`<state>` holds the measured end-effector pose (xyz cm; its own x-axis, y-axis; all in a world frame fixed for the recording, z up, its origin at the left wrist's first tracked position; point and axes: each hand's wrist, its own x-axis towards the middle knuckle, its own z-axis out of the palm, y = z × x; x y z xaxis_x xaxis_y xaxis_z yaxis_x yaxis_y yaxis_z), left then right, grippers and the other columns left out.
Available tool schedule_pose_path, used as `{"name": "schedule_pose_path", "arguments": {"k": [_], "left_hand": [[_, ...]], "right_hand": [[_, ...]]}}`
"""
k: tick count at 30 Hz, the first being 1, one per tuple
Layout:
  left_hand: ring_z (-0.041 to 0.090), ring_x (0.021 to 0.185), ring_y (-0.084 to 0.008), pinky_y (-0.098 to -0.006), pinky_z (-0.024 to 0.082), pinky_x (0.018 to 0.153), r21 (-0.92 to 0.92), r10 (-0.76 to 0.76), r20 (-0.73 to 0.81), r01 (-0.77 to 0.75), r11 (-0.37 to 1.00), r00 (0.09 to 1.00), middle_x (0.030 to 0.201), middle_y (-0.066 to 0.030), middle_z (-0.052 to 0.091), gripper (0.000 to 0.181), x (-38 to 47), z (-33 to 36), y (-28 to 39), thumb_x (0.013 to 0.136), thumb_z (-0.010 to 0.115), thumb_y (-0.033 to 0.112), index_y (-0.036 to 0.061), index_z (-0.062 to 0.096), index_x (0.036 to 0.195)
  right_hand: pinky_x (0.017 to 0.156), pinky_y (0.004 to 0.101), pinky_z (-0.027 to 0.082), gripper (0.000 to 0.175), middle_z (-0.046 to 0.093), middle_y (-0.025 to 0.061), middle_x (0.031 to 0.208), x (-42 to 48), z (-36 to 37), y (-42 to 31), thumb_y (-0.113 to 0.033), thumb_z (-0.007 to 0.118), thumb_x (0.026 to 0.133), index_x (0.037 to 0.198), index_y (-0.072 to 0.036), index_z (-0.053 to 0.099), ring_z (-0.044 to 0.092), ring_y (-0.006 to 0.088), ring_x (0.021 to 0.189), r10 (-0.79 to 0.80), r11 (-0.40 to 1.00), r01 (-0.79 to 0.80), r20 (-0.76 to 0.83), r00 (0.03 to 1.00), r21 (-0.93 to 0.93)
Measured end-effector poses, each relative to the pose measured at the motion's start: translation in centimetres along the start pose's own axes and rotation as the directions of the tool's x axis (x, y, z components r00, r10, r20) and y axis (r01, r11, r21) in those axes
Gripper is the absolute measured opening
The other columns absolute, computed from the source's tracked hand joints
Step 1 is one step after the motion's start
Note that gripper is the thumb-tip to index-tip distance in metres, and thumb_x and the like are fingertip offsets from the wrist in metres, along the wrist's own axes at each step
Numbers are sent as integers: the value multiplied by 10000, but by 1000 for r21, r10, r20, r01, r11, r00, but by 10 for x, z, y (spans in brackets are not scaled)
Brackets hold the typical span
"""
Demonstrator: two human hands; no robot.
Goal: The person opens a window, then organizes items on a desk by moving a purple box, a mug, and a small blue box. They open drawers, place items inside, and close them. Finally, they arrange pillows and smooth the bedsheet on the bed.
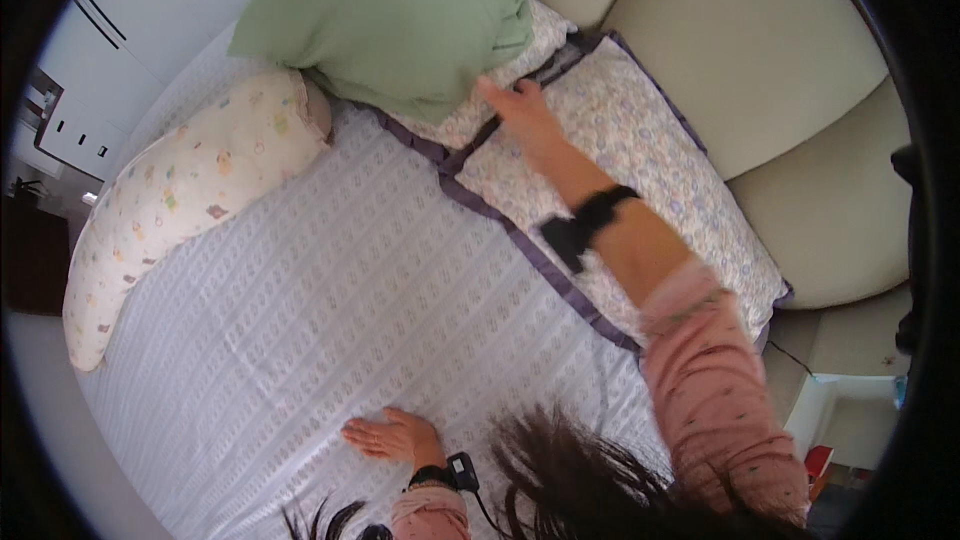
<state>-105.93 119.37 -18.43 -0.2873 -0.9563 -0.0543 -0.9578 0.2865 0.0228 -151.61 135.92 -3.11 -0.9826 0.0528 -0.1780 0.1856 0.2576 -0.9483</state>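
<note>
My left hand (391,435) rests palm down on the patterned bedsheet (315,300), with the fingers stretched out. My right hand (517,109) reaches over the floral pillows, blurred, with a gap between thumb and fingers and no cloth seen in it. Its fingertips are beside the lower right edge of a green pillow (397,22); whether they touch it cannot be told. The green pillow lies tilted over part of one floral pillow (450,127). A second floral pillow (600,120) with a dark purple border lies under my right forearm.
A curved cream bolster (202,165) with small printed figures lies along the far left of the bed. The padded beige headboard (750,52) rises at the right. White cabinets (142,15) stand beyond the bed. Dark hair (570,480) hides part of the near sheet.
</note>
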Motion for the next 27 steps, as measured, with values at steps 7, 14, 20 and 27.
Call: {"name": "schedule_pose_path", "arguments": {"k": [7, 14, 20, 27], "left_hand": [[75, 1510, -323, -488, 59, 1200, 63, 80, -63, -76, 995, 995, 1631, -168, 84, 732, 2, 6, -8, 1024, 234, 525, 36, 125, 1558], [61, 1510, -331, -495, 52, 1199, 50, 60, -7, -59, 997, 998, 1629, -175, 76, 718, 3, -3, -2, 1032, 228, 501, 21, 117, 1555], [47, 1512, -325, -518, 35, 1189, 64, 95, -7, -95, 993, 995, 1628, -179, 73, 716, 1, -1, -4, 1037, 232, 496, 5, 131, 1548], [101, 1503, -339, -508, 75, 1188, 36, 84, -67, -82, 996, 994, 1611, -194, 154, 718, -2, 1, -5, 1030, 270, 508, -5, 207, 1529]], "right_hand": [[741, 385, 530, 404, 700, 191, 885, 35, 87, -108, -203, 766, 692, 937, 98, 652, 679, 283, 817, -456, 889, 442, -159, 876, -118], [992, 406, 408, 606, 629, 111, 1222, 103, -11, -73, -217, 817, 648, 1187, -13, 628, 562, 261, 1153, 146, 987, -105, -389, 909, 125], [969, 416, 439, 511, 606, 106, 1189, 83, 44, -76, -52, 723, 727, 1213, 7, 576, 552, 270, 1111, -6, 815, -7, 20, 1000, 579], [985, 410, 477, 414, 625, 139, 1165, -58, -17, -116, -39, 599, 788, 1197, 10, 551, 607, 286, 1090, -278, 430, -37, 171, 945, 902]]}}
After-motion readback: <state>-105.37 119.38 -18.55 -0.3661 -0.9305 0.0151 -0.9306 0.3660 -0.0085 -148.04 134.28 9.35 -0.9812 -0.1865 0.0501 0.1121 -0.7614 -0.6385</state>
